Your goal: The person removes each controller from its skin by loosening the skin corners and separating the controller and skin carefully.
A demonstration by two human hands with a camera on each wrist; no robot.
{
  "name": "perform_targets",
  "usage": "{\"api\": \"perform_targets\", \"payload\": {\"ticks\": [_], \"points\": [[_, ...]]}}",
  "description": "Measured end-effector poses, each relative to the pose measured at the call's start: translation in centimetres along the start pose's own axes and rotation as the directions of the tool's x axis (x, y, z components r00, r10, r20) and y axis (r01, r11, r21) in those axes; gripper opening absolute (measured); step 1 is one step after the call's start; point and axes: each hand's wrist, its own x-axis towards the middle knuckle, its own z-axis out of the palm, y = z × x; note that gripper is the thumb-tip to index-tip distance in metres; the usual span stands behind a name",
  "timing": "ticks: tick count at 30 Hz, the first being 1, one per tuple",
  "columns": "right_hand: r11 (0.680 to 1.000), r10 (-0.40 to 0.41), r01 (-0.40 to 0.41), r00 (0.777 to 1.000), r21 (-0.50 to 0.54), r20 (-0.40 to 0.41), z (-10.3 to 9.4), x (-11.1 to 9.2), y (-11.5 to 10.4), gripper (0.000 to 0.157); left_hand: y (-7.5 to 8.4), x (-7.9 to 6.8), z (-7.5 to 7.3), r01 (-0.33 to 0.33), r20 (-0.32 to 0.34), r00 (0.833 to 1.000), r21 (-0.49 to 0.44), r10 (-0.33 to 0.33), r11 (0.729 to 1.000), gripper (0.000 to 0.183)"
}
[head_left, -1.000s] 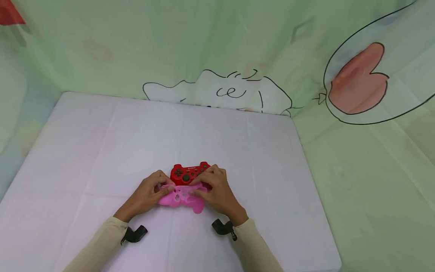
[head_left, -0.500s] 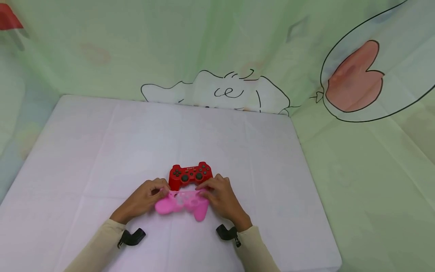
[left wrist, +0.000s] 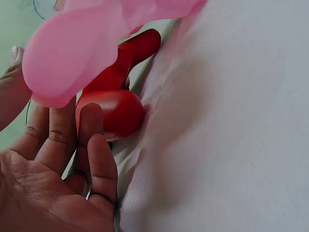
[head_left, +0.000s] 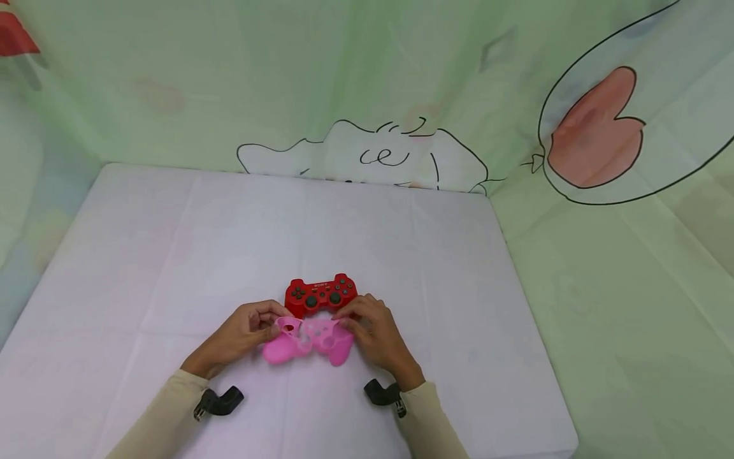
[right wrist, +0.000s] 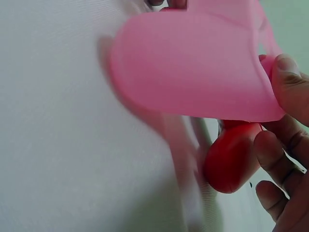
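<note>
A pink silicone controller cover (head_left: 312, 339) hangs between both hands, thin and soft, with cut-outs for sticks and buttons. My left hand (head_left: 250, 333) pinches its upper left corner between thumb and fingers. At the upper right corner, my right hand (head_left: 375, 331) pinches it the same way. Just beyond the cover lies a red game controller (head_left: 321, 294) on the table, face up, its lower edge partly hidden by the fingers and the cover. In the left wrist view one grip of the controller (left wrist: 113, 113) shows below the cover (left wrist: 72, 53), close to my fingers.
A white cloth-covered table (head_left: 229, 236) lies under everything, with its right edge slanting toward me. Behind and beside it hang pale green printed curtains (head_left: 275, 76). A black wrist-worn camera mount (head_left: 220, 401) sits by each sleeve.
Both hands have drawn the pink cover toward me, off the red controller's lower edge, so more of the controller shows. The left fingers have since spread open the cover's upper left opening.
</note>
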Motion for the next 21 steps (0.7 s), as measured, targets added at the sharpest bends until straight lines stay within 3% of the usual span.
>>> {"api": "perform_targets", "payload": {"ticks": [3,6,11,16,21], "points": [[1.0,0.014,-0.014,1.0,0.021,0.007,-0.1,-0.1,0.0,0.015,-0.1,0.0,0.0,-0.008,0.0,1.0,0.016,0.008,1.0,0.022],[0.999,0.043,-0.043,0.999,0.031,0.027,-0.2,-0.1,-0.2,0.018,-0.1,-0.1,0.1,-0.022,-0.015,1.0,0.093,0.023,0.995,0.019],[0.998,0.068,-0.069,0.996,0.014,0.053,-0.4,0.0,-0.5,0.024,-0.3,-0.6,0.4,-0.061,-0.124,0.987,0.275,0.098,0.96,0.025],[1.0,0.015,-0.015,1.0,0.004,0.026,-0.4,0.4,-0.8,0.027,-0.4,-1.8,1.1,-0.064,-0.262,0.951,0.356,0.166,0.932,0.036],[0.998,-0.04,0.04,0.999,0.052,-0.007,-0.2,1.5,-2.1,0.028,-0.3,-3.2,2.2,0.031,-0.41,0.897,0.436,0.168,0.899,0.036]]}}
